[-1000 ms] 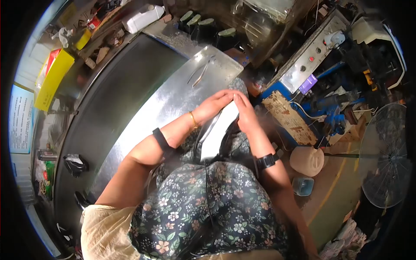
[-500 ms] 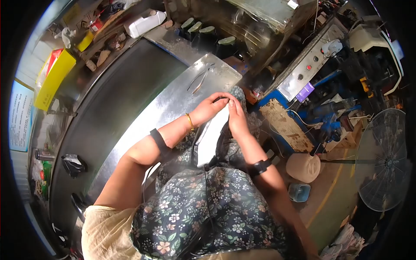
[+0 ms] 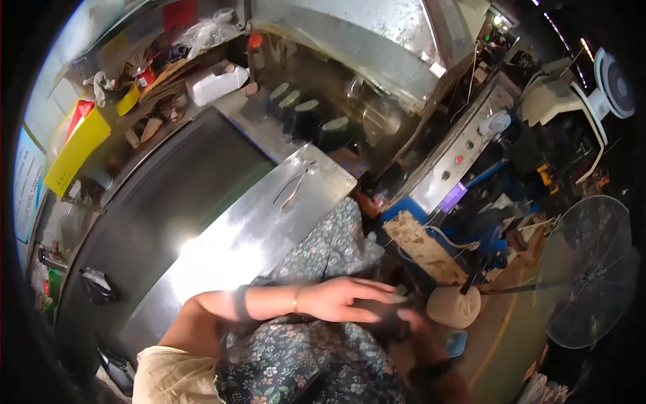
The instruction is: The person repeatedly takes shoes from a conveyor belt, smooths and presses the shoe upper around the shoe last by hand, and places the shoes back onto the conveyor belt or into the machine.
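Note:
My left hand reaches across the floral apron to the right, fingers stretched out and thumb apart. A dark, blurred thing lies by its fingertips; its kind cannot be made out, nor whether the hand touches it. My right hand is at the far side of that dark thing, in shadow and smeared by motion, its fingers unclear. The white piece with black edges does not show now. On the metal plate beside my lap lies a thin pair of tweezers or wire-like tool.
A dark belt runs along the left, with a black-and-white shoe part on it. Dark pieces with pale tops stand near the machine. A control panel, a beige round container and a fan are on the right.
Both hands have moved from the middle of the lap down and to the right, and have come apart. The white piece between them has gone from sight. The view has tilted upward.

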`<state>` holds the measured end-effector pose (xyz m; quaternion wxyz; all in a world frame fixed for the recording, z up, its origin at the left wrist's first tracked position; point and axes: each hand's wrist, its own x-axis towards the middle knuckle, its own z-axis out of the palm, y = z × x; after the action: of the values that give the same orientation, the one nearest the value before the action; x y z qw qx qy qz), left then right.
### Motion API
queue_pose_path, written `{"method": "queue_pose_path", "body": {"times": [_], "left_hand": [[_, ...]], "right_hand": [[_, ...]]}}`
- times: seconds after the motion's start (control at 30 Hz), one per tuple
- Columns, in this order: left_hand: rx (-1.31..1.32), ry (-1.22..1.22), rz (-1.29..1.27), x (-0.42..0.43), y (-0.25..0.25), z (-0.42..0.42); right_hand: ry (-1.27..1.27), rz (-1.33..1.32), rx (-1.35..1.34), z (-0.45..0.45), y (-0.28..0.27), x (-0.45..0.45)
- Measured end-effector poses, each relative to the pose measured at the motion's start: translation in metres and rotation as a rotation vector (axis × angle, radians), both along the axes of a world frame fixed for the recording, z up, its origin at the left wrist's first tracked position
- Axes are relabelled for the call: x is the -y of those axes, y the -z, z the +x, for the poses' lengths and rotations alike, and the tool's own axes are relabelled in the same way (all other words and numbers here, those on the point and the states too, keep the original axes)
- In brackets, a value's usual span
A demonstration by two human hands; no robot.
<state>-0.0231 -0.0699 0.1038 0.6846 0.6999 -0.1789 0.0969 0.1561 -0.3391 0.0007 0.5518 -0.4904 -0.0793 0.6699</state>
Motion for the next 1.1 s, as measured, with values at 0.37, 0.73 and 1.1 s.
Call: {"method": "queue_pose_path", "body": {"times": [0.37, 0.73, 1.1], "left_hand": [[-0.589, -1.157, 0.564, -0.268, 0.103, 0.024], [-0.670, -1.466, 0.817, -0.474, 0.215, 0.204], [-0.721, -1.043, 0.507, -0.490, 0.155, 0.213]], "right_hand": [[0.701, 0.469, -0.131, 0.041, -0.023, -0.148], [0.323, 0.130, 1.365, 0.169, 0.101, -0.525], [-0.016, 0.303, 0.965, 0.176, 0.097, -0.483]]}}
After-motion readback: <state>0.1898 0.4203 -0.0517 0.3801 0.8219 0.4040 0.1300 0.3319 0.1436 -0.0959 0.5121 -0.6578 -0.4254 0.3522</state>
